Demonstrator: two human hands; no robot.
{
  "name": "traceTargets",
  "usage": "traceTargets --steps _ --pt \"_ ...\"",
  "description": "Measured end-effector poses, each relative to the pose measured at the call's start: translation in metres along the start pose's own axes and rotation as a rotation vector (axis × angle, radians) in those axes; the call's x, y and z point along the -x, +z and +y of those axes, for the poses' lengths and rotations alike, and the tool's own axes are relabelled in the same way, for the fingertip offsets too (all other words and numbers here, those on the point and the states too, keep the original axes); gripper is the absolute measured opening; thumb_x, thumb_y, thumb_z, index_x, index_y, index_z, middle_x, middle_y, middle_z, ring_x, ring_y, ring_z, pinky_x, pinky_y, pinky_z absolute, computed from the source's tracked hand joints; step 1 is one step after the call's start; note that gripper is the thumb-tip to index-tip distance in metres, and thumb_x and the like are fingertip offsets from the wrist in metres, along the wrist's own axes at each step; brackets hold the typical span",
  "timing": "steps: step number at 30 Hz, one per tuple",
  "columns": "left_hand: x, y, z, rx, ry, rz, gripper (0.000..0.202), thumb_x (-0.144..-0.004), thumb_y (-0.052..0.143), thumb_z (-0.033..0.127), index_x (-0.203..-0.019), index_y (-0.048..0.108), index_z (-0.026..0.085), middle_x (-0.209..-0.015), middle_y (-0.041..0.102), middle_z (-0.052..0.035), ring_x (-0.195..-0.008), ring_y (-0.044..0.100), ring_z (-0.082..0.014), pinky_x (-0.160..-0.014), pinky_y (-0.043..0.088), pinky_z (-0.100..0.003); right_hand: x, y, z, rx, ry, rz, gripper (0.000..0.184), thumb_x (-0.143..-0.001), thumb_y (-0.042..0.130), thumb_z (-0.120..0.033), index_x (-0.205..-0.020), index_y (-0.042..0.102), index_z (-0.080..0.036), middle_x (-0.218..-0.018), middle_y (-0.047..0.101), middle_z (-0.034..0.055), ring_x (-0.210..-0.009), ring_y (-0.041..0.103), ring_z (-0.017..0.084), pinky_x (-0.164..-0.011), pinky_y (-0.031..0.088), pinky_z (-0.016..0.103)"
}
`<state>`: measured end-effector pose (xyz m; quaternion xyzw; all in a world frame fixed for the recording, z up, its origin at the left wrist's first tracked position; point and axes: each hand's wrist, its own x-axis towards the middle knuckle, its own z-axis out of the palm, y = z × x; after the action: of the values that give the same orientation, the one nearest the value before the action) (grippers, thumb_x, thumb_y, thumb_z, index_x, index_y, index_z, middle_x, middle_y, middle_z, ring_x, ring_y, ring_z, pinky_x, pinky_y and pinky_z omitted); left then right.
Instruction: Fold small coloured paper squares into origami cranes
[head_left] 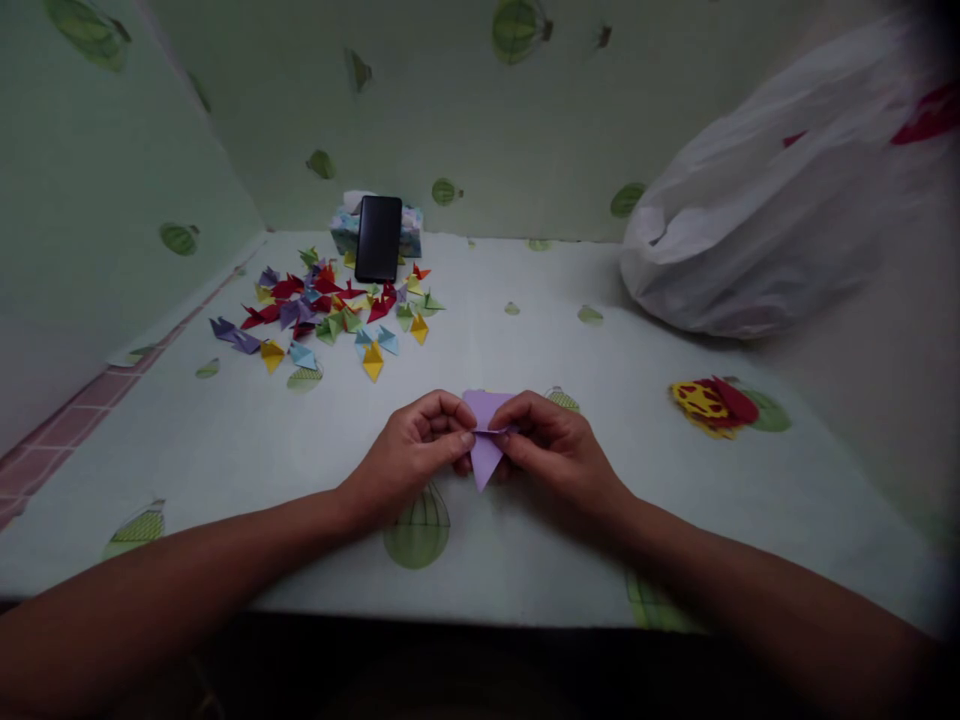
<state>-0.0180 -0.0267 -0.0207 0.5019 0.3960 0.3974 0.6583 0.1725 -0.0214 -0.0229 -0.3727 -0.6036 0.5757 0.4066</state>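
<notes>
A lilac sheet of origami paper (487, 456), partly folded, is held between my two hands just above the near middle of the table. Its lower end tapers to a point toward me, and a crease runs across it at finger height. My left hand (424, 440) pinches the left edge of the crease between thumb and fingers. On the other side, my right hand (551, 440) is closed on the right edge in the same way. The fingers behind the paper are partly hidden.
Many coloured folded paper cranes (322, 305) lie heaped at the back left. Behind them a black phone (379, 240) leans on a tissue box (412, 232). A white plastic bag (735, 220) bulges at the back right, with red and yellow paper cut-outs (712, 405) nearer me on the table (525, 560).
</notes>
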Motion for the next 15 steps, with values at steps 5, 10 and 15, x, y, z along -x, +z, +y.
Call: traceTargets --steps 5,10,15 --pt "0.0014 -0.0004 -0.0007 0.013 0.052 0.010 0.011 -0.083 0.065 0.020 -0.089 0.057 0.017 -0.072 0.061 0.0027 -0.066 0.058 -0.0093 -0.066 0.046 -0.023 0.0014 -0.0020 0.0015 -0.018 -0.065 0.002 0.003 -0.083 0.064 -0.017 -0.084 0.064 -0.020 -0.073 0.064 -0.0011 -0.058 0.063 0.011 -0.056 0.052 0.025" --pt "0.0034 0.0007 0.0016 0.016 0.098 0.013 0.012 -0.083 0.066 0.019 -0.088 0.055 0.018 -0.077 0.060 0.0022 -0.067 0.058 -0.0090 -0.065 0.047 -0.022 0.0046 -0.0027 0.0050 -0.054 -0.058 -0.012 0.005 -0.086 0.061 -0.016 -0.083 0.063 -0.020 -0.067 0.063 -0.0017 -0.059 0.065 0.013 -0.059 0.053 0.028" --pt "0.0043 0.0003 0.0018 0.037 0.100 -0.002 0.012 -0.086 0.064 0.022 -0.093 0.055 0.018 -0.079 0.062 0.0007 -0.069 0.060 -0.0104 -0.067 0.049 -0.024 0.0069 -0.0030 0.0016 0.227 -0.276 -0.003 0.015 -0.086 0.054 -0.009 -0.083 0.063 -0.020 -0.068 0.064 -0.0003 -0.061 0.063 0.014 -0.058 0.051 0.028"
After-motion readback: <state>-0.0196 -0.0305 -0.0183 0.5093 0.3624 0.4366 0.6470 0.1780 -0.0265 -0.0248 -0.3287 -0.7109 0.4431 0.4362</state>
